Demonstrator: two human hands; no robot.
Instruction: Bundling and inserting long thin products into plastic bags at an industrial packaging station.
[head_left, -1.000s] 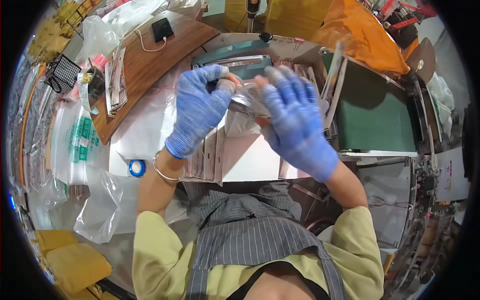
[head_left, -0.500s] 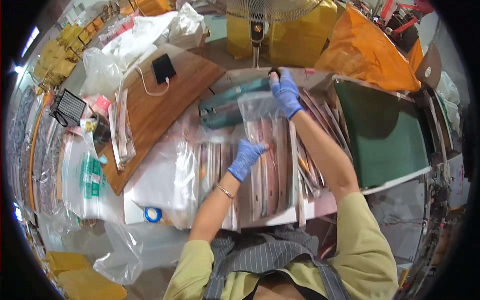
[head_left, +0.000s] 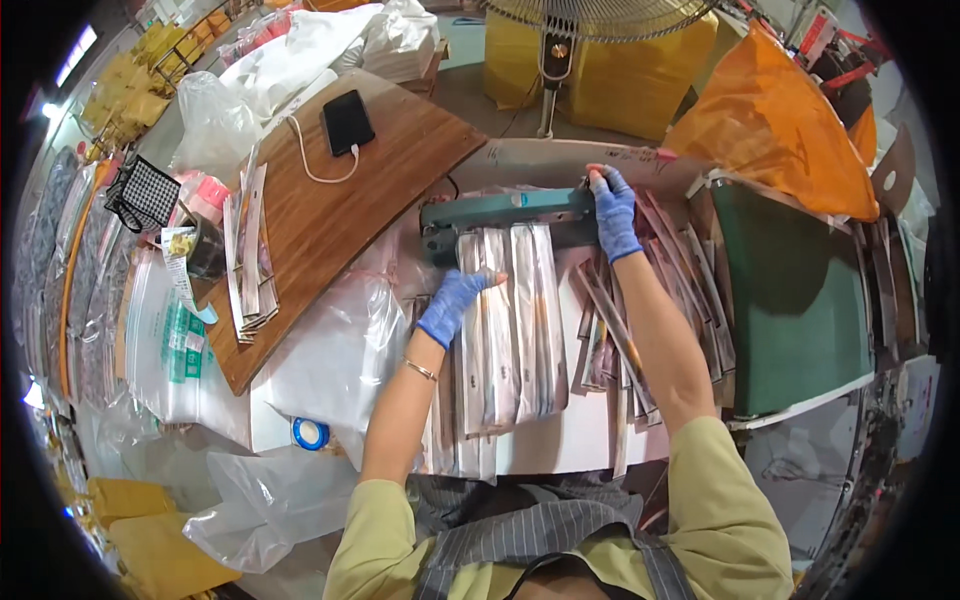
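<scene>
1) At 9 o'clock from the middle of the view, a stack of clear plastic bags (head_left: 150,340) bears green block print; dark handwriting, too small to make out, marks the rear panel (head_left: 640,165) between 1 and 2 o'clock
2) A printed paper strip (head_left: 178,275) hangs beside the dark cup (head_left: 207,250) between 9 and 10 o'clock, a thin stick standing in that cup
3) Near the centre lies a clear sleeve of slim packed strips (head_left: 535,330), its top end meeting the teal lever-type bag sealer (head_left: 515,208) at 12 o'clock; whether it sits between the bars cannot be told
4) The right hand (head_left: 615,212) has its fingers curled round the 3 o'clock end of the sealer's arm
5) The left hand (head_left: 452,305) rests on the sleeve's 9 o'clock side, thumb across it; whether the fingers pinch it, I cannot tell
6) White surface (head_left: 555,455) shows between the sleeve and its near edge at 6 o'clock; a green panel (head_left: 795,300) flanks it at 3, a wooden board (head_left: 300,230) at 10
</scene>
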